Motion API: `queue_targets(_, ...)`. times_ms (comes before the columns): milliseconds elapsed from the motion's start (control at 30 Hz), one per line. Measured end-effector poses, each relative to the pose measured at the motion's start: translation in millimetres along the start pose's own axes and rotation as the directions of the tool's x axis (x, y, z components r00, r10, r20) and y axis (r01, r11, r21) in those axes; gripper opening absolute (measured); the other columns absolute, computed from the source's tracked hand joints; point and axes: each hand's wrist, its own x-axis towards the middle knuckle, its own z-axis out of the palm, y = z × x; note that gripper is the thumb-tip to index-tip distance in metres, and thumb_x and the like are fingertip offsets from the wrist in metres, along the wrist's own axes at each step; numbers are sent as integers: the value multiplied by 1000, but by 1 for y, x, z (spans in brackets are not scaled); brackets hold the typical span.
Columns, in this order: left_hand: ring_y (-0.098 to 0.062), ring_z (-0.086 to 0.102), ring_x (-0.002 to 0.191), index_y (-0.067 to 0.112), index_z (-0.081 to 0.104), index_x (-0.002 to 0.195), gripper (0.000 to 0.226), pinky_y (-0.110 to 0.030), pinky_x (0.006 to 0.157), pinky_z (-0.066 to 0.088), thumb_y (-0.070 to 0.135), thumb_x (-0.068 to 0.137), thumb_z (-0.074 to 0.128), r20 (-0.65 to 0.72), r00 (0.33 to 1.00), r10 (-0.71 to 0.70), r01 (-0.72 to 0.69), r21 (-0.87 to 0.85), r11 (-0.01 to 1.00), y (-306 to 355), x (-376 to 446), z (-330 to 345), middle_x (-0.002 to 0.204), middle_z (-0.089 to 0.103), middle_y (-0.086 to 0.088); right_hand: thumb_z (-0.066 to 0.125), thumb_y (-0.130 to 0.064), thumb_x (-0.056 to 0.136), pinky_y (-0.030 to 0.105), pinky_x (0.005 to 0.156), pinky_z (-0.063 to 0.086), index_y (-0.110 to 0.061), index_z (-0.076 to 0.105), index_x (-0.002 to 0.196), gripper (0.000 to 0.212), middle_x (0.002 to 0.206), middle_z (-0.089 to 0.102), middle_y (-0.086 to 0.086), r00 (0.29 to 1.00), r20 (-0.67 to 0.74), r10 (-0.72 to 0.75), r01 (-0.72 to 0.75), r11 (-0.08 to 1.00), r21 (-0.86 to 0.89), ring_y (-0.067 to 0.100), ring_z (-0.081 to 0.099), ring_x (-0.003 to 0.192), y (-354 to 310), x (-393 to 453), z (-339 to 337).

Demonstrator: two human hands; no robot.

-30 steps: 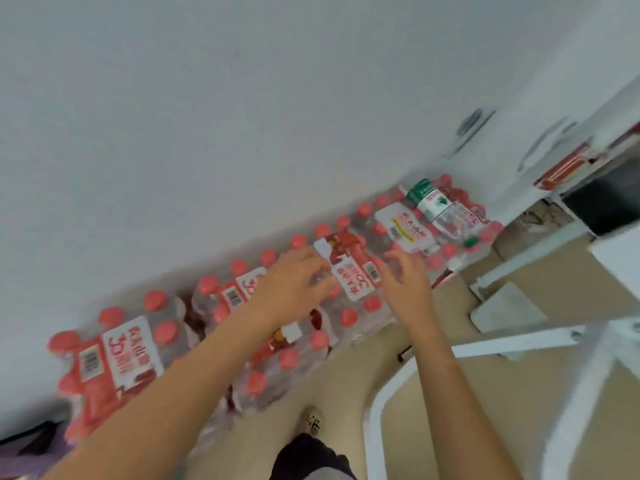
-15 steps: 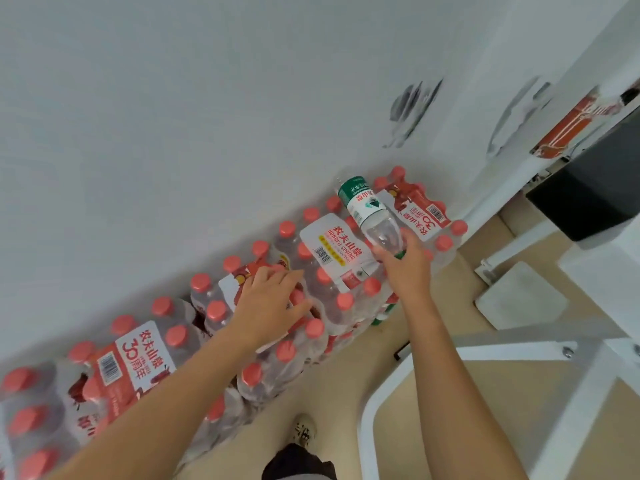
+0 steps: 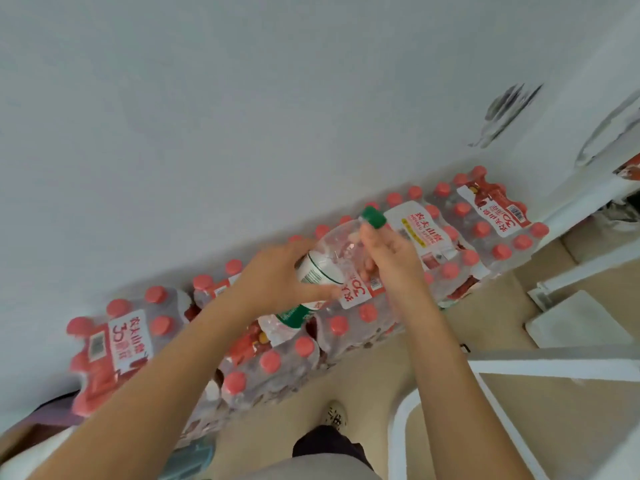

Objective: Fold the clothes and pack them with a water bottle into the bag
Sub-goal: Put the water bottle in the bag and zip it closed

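Water bottle, green-capped, is held clear above the shrink-wrapped packs along the wall. Left hand curls round its labelled body for support. Right hand grips near the neck, probably; blurred.

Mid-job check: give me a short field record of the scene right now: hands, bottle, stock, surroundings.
left hand: grips the labelled body of the green-capped bottle
right hand: holds the same bottle nearer the neck
green-capped bottle: clear, tilted, cap pointing up and right, held above the packs
shrink-wrapped packs: red-capped bottles, in a row along the white wall
floor: beige; a shoe shows near the bottom
bag and clothes: not in view
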Motion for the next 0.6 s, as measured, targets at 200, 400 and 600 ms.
queue_targets(200, 2, 70, 88, 45, 62, 107, 43, -16, 68, 56, 66, 71, 72, -122, 982, -146, 69, -486, 871, -97, -153, -63, 100, 72, 21, 67, -58, 80, 23, 78, 55, -34, 70, 108, 37, 107, 74, -9, 897, 436, 71, -11, 990, -140, 14, 71, 98, 0, -49, 178)
queue_targets(400, -5, 67, 77, 44, 36, 125, 87, -24, 73, 54, 73, 54, 78, -219, 883, -416, 236, -559, 795, -237, -345, -97, 87, 70, 12, 76, -66, 65, 24, 78, 56, -46, 64, 104, 46, 106, 70, -18, 733, 652, 193, 70, 932, -355, 4, 68, 98, 31, -127, 383)
queue_targets(600, -17, 64, 89, 22, 64, 101, 20, -33, 81, 50, 37, 89, 67, -242, 317, -917, 327, -880, 345, -394, -523, -34, 92, 68, 2, 81, -29, 75, 29, 68, 60, -31, 54, 111, 44, 106, 69, -8, 658, 684, 316, 30, 896, -443, 10, 71, 94, 98, -179, 516)
